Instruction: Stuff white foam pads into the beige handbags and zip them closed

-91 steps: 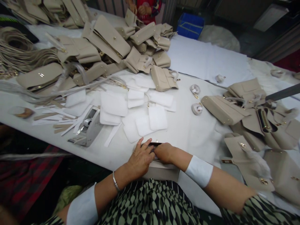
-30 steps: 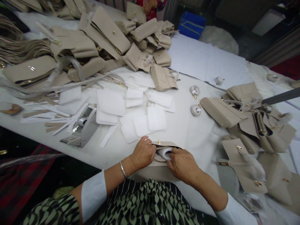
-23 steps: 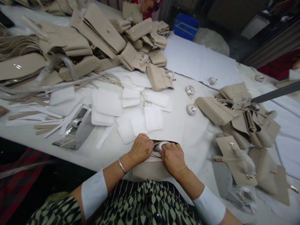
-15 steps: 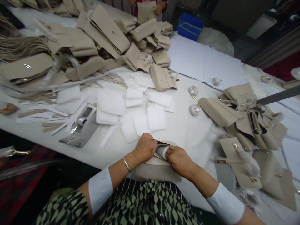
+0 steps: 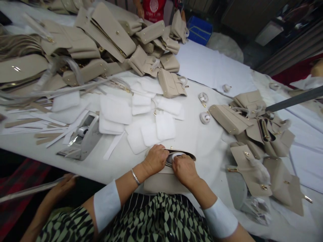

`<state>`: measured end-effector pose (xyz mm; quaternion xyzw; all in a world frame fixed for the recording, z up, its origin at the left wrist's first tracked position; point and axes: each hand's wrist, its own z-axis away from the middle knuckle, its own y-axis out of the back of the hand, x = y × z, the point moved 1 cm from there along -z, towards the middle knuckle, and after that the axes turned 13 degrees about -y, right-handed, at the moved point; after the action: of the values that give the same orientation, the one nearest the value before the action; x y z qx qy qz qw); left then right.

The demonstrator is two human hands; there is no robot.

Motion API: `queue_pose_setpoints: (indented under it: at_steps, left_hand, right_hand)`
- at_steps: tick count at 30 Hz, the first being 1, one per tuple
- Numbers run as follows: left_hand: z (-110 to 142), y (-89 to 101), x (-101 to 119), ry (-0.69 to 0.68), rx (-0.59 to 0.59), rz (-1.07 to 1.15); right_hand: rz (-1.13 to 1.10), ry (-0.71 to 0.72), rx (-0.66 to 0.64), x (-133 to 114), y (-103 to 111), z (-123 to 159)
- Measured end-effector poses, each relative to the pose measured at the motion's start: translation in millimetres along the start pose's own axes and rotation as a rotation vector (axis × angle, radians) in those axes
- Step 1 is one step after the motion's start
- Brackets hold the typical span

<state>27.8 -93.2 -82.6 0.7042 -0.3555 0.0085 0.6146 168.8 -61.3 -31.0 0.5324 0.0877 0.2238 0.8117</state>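
Note:
A beige handbag [image 5: 164, 183] lies at the table's near edge against my body, its mouth held apart. My left hand [image 5: 155, 158], a silver bangle at its wrist, is closed on the left side of the opening. Inside the mouth, my right hand [image 5: 184, 169] is closed on a curled white foam sheet [image 5: 174, 156]; its fingertips are partly hidden in the bag. Just beyond the bag, several flat white foam sheets [image 5: 165, 126] lie overlapping on the table.
Beige handbags are heaped at the back left [image 5: 83, 43], with more bags [image 5: 227, 119] at the right. Two coiled straps [image 5: 205, 117] lie mid-table. A grey tape dispenser [image 5: 88, 137] and paper strips stand left. Another person's hand [image 5: 67, 183] holds a strap at lower left.
My right hand has moved left and deeper into the bag's mouth with the foam sheet. At lower left, another person's hand with a strap has come into view.

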Motion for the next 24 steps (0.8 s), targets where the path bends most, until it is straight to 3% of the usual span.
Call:
queue_pose_setpoints:
  at_steps: [4,6,13,18,24]
  left_hand:
    - [-4.5,1.1,0.3,-0.056,0.029,-0.002]
    - [-3.6,1.7,2.7,-0.079,0.053,0.01]
    - [2.4,10.7,1.5,-0.096,-0.041,0.039]
    - [0.4,13.4,-1.0,-0.115,-0.017,0.04]
    - [-4.3,7.9,-2.3,-0.102,0.081,0.013]
  right_hand:
    - [-0.08,0.323,-0.156,7.3,-6.4,-5.7]
    - [-0.108,0.392,-0.217,10.4,-7.4,-4.6]
    - [-0.168,0.036,-0.33,0.1,6.1,1.1]
    - [-0.297,0.049,-0.333,-3.6,7.4,-7.3]
    - [-0.159,-0.054,-0.325,-9.1,-4.5,-17.0]
